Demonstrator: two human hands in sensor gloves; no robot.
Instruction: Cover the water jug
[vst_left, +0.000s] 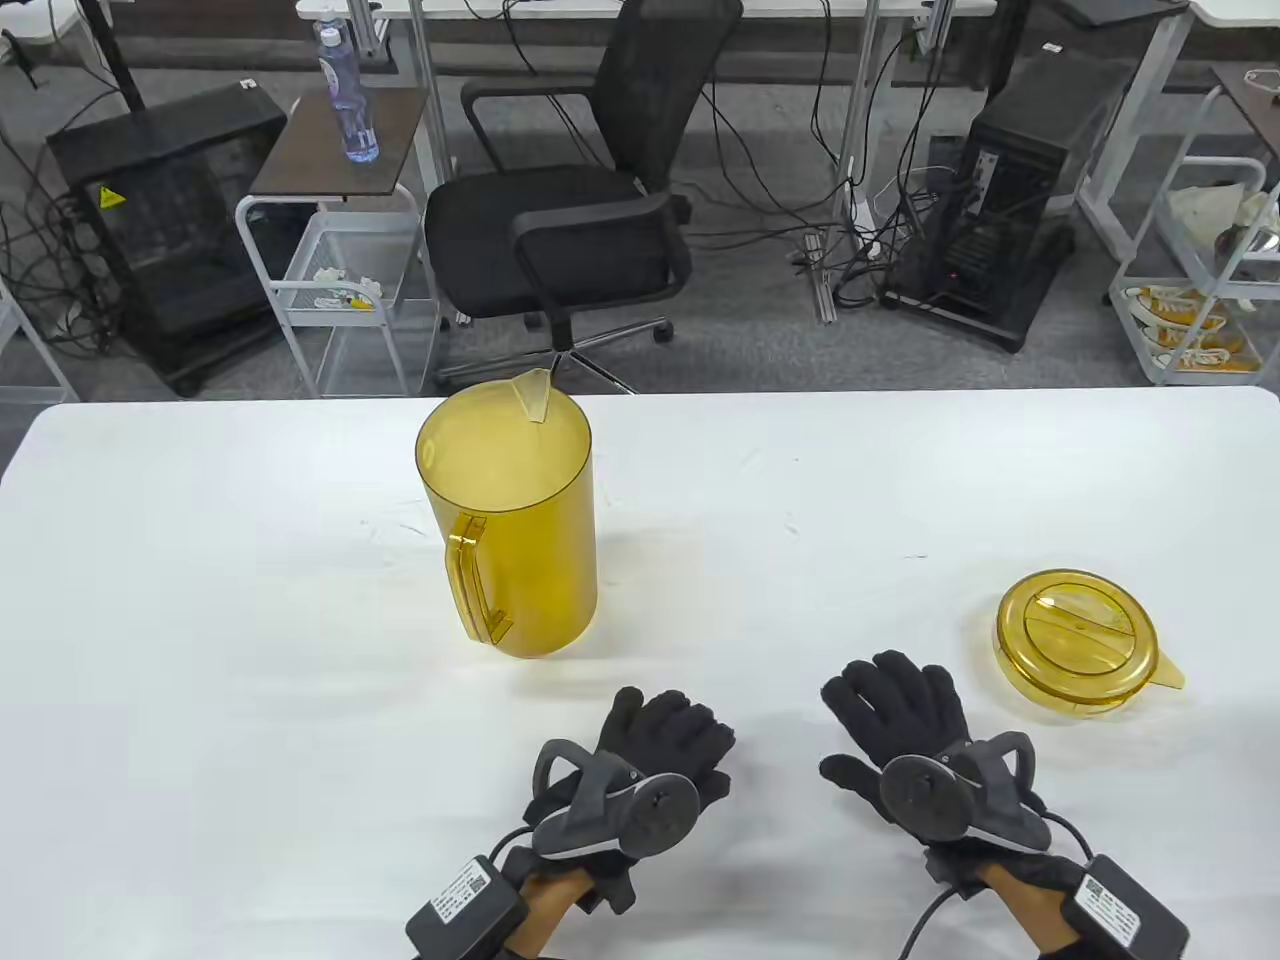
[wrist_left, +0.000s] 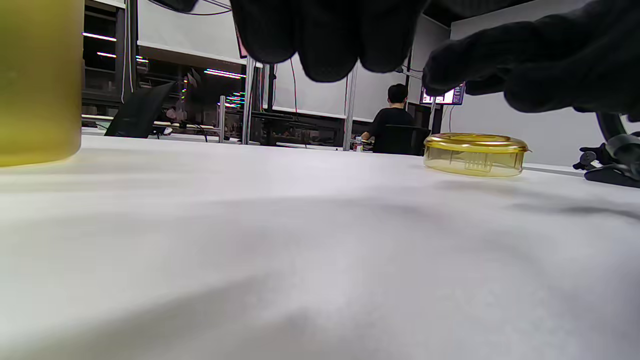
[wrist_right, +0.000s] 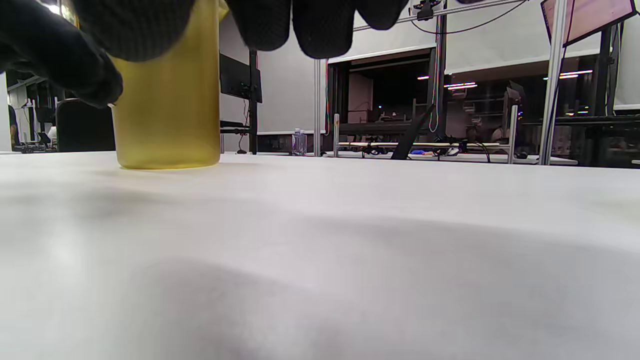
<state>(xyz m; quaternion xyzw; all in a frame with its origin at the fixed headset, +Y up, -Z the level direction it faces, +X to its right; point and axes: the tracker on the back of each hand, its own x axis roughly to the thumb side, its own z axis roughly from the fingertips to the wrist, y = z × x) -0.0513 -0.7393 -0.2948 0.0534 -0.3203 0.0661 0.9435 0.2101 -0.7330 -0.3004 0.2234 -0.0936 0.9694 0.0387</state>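
Table view shows 1 amber water jug (vst_left: 512, 525) and 1 matching lid (vst_left: 1077, 643) on the white table (vst_left: 800, 500), plus 2 gloved hands near the bottom edge. The jug stands upright and uncovered on the left-centre of the table, its handle (vst_left: 472, 577) facing the person and its spout (vst_left: 534, 392) pointing away. The lid lies flat on the table well to the right of the jug, top side up, its small spout tab pointing right.

The left hand (vst_left: 655, 765) rests palm down below and a little right of the jug, apart from it, fingers relaxed and slightly bent, holding nothing. The right hand (vst_left: 915, 745) lies palm down just left of the lid without touching it, fingers loosely spread, thumb out to the left, holding nothing. Each hand carries 1 tracker on its back.

From the left wrist view the lid (wrist_left: 475, 154) sits low on the table past the right hand's fingers (wrist_left: 540, 70). In the right wrist view the jug (wrist_right: 167, 120) stands beyond the hanging fingertips.

Behind the table are 1 black office chair (vst_left: 570, 200) and 1 plastic bottle (vst_left: 346, 95) on a small side stand.
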